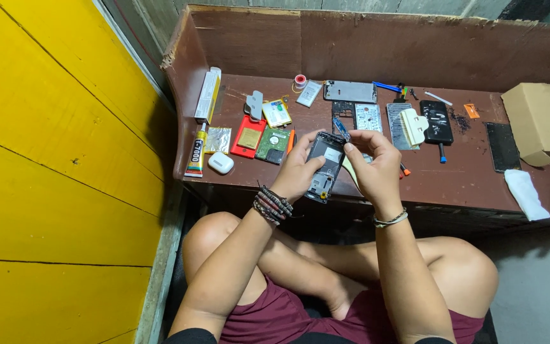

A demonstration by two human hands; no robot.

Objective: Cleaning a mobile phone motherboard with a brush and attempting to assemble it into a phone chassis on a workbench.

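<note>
Head view looks down on crossed bare legs in maroon shorts, and above them the left hand (299, 171), wrist ringed with dark beaded bracelets, cups an opened black smartphone with exposed internals (324, 167) from its left edge. Right of the phone, the right hand (372, 167) pinches its fingertips narrowly onto the phone's top corner. Beyond the phone lies a brown wooden bench (466, 178) strewn with phone parts; left of the phone sits a small white oval case (221, 163), far right a tan cardboard box (542, 121).

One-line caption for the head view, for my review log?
Seated person's left hand holds an opened phone over a brown table while right hand works on it.
</note>
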